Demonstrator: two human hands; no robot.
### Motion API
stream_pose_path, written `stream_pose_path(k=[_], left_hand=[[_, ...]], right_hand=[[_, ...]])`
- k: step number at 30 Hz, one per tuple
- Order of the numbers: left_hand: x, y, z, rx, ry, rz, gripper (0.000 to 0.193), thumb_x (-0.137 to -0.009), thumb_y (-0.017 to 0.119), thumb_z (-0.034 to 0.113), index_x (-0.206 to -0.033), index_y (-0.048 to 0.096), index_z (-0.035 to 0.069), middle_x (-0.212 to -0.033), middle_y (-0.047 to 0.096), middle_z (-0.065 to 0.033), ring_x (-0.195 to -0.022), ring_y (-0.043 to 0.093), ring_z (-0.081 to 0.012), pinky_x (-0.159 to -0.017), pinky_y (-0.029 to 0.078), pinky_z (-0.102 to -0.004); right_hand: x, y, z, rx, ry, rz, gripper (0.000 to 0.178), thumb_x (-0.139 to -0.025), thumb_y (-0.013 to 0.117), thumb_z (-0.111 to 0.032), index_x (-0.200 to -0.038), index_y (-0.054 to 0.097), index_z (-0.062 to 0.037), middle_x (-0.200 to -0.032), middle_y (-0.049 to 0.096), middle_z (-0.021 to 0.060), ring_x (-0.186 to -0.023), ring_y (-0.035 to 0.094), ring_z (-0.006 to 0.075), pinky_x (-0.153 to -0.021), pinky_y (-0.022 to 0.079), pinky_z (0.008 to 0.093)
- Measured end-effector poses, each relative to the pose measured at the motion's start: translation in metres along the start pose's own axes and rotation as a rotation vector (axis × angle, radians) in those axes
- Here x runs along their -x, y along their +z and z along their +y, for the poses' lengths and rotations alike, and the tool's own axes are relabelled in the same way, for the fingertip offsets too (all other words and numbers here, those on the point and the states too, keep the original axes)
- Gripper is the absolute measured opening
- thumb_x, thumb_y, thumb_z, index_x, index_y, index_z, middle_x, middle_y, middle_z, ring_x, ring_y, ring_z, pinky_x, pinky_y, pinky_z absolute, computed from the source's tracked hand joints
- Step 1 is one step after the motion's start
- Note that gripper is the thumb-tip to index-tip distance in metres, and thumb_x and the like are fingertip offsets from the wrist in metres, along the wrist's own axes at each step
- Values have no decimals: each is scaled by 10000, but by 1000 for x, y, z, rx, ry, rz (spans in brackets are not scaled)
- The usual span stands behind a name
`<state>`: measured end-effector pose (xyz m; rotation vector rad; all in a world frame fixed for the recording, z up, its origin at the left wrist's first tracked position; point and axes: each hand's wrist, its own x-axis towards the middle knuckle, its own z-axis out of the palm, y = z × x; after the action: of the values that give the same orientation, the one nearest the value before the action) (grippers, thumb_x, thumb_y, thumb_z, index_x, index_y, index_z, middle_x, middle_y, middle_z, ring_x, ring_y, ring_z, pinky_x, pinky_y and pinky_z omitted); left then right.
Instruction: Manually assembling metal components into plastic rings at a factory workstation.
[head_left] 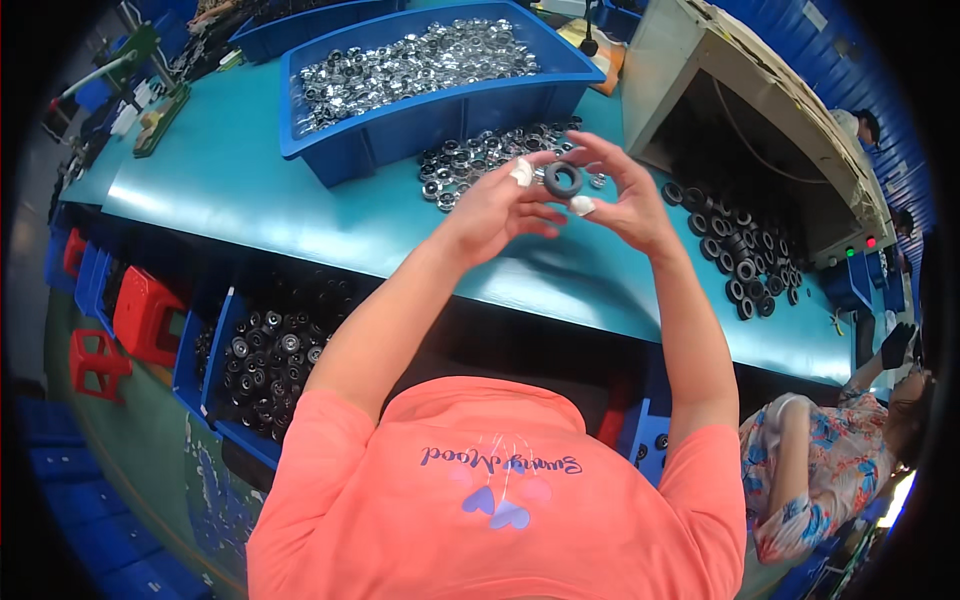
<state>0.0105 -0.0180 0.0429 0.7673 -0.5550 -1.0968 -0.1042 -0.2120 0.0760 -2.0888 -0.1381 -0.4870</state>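
Note:
Above the table, my two hands meet around a small black rubber tyre (563, 193). My right hand (630, 195) curls around its right side, the thumb at its lower edge. From the other side my left hand (490, 212) closes in, its thumb and index finger around a shiny wheel hub (539, 174) that shows only in part beside the tyre. White wrapping covers both thumb tips. Just behind my hands lies a spread of loose chrome hubs (462, 160). To the right, many loose black tyres (745, 268) are piled on the table.
A large blue bin (375, 145) full of chrome hubs stands at the back. A cream metal machine (660, 75) with a dark opening is at the right. Below the table's left side sits a blue crate (215, 385) of black wheels, near red stools (150, 315). A co-worker (820, 450) is at lower right.

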Motion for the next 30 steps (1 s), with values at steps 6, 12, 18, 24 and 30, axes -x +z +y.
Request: stream_pose_path(k=[6,12,18,24,30], left_hand=[[-40,-20,-29,112,39,73,374,-1066,462,227,-1376,532,30,-1172,657,-145,-1002,668,-222,-845,578,-350],[-48,-27,-38,-117,127,169,444,-992,595,97,-1410,490,-7,-1248,635,-117,-1076,637,-196,-926,551,-343],[-43,-11,-32,-400,175,265,596,-816,724,-51,-1378,531,0,-1210,653,-77,-1109,620,-153,-979,507,-292],[-41,-12,-37,-434,237,273,567,-791,734,-59,-1326,564,12,-1172,651,-63,-1098,616,-142,-972,507,-283],[-39,-9,-38,-392,273,269,511,-798,749,-37,-1276,578,16,-1143,639,-54,-1074,616,-135,-932,529,-280]], right_hand=[[3,-19,39,-165,145,112,539,-814,731,-152,-1343,625,-145,-1259,605,45,-1116,568,180,-967,479,335],[15,-25,79,589,210,105,481,-788,759,-188,-1259,672,-143,-1180,629,80,-1069,590,249,-946,483,365],[11,-16,84,514,365,71,379,-800,726,-120,-1179,709,-114,-1046,648,85,-944,609,241,-881,502,368],[12,-4,70,376,300,222,365,-769,748,-55,-1131,703,-61,-989,676,64,-774,639,164,-746,539,299],[11,12,49,19,243,252,346,-751,792,-22,-1080,687,-31,-1010,706,25,-852,659,98,-777,545,257]])
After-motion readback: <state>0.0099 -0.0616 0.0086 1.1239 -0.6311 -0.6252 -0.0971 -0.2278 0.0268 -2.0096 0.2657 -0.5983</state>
